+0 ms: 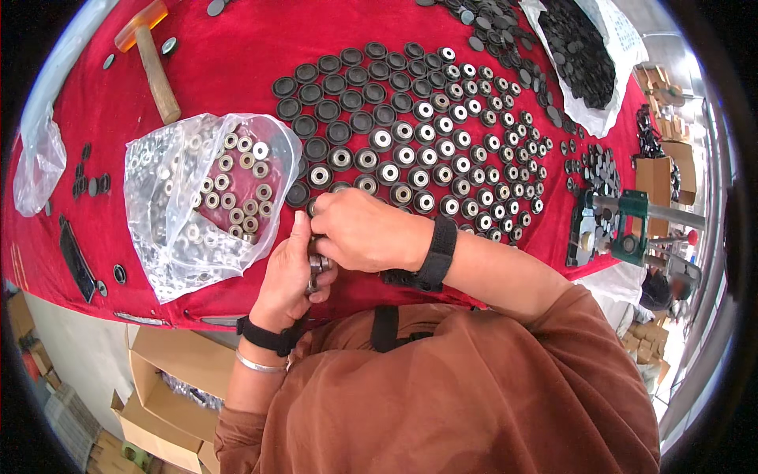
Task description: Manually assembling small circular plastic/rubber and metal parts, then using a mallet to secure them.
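My left hand (286, 272) is closed around several small metal ball bearings (317, 267), which show between its fingers. Just beside it, my right hand (365, 231) bends down over the near left end of the rows, its fingers pinched together. A ball bearing (311, 207) shows partly at those fingertips; the rest is hidden by the hand. Beyond the hands lie rows of round black caps (338, 131). Many caps to the right hold a bearing (380, 140) in the middle, while those at the far left are bare. To the left, a clear plastic bag (272, 146) contains loose bearings.
A hammer with an orange head (155, 75) rests on the red cloth (229, 47) at the far left. At the back right, a white sack (604, 118) is full of black discs. A green clamp-like tool (632, 225) stands right. Cardboard boxes (178, 359) sit below the table edge.
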`<state>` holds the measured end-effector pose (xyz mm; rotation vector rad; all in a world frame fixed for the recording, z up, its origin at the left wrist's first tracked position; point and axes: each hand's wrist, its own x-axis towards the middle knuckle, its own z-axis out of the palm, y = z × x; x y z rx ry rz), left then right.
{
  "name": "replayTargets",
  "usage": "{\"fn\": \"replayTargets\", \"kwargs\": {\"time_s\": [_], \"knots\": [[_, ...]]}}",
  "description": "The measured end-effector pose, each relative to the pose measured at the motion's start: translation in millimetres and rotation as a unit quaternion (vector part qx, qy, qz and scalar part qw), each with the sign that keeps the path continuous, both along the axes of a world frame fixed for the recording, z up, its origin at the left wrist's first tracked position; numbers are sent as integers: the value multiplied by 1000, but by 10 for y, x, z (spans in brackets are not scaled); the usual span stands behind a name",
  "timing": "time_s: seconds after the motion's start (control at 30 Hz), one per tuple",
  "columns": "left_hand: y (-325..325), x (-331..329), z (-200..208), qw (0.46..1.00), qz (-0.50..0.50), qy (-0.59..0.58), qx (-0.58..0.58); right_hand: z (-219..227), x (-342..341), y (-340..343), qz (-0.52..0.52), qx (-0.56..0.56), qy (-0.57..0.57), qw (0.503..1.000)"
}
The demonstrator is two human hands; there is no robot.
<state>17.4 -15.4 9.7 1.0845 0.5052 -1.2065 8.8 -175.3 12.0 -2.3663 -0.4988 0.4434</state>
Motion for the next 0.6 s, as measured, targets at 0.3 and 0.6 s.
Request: {"fn": "replayTargets", "kwargs": {"time_s": [0.3,0.6], "knots": [[48,169,-97,973,147,-129,126,-163,281,75,-210,48,-28,976],[-48,161,-313,918,68,-329,210,-293,420,146,-196,-8,-61,979]]}}
